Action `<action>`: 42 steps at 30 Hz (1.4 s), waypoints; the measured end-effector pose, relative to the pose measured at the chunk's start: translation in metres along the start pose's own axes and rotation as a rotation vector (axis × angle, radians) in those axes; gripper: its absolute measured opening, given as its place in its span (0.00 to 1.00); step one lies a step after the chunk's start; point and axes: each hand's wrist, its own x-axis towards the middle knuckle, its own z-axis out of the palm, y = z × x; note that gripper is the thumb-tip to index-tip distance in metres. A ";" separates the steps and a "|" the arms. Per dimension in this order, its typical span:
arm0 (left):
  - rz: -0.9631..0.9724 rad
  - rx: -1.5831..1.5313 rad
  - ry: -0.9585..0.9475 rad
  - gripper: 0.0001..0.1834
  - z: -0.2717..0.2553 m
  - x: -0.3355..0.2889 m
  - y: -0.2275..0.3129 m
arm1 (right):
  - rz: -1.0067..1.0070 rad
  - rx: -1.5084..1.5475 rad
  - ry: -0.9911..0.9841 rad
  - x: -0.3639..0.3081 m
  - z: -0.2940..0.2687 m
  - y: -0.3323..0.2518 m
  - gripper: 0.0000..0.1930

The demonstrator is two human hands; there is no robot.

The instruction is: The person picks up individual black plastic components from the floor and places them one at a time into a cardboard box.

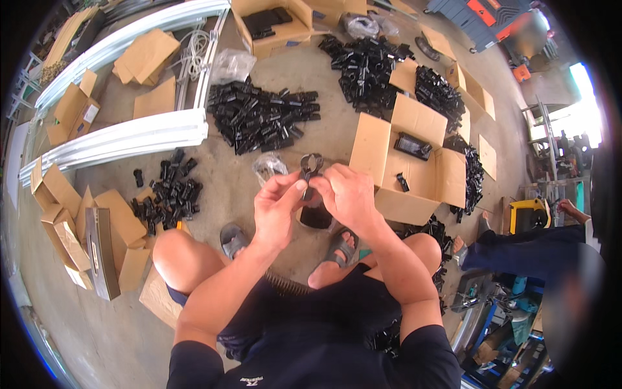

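Note:
Between both hands is a black clamp with a rounded ring at its top, held up in front of me. My left hand pinches its lower left side between thumb and fingers. On the other side, my right hand grips it with curled fingers. The clamp's lower part is mostly covered by fingertips. Just beyond my left hand lies a clear plastic bag. A dark opening of a small container or bag shows below the hands, between my sandalled feet.
Piles of black parts lie ahead, with another pile at the left. An open cardboard box at the right holds a few black parts. Long white metal profiles stretch across the left. Another person sits at the right.

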 end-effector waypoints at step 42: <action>0.027 -0.054 -0.022 0.08 -0.003 0.002 -0.003 | 0.070 0.087 0.031 0.000 0.001 -0.024 0.15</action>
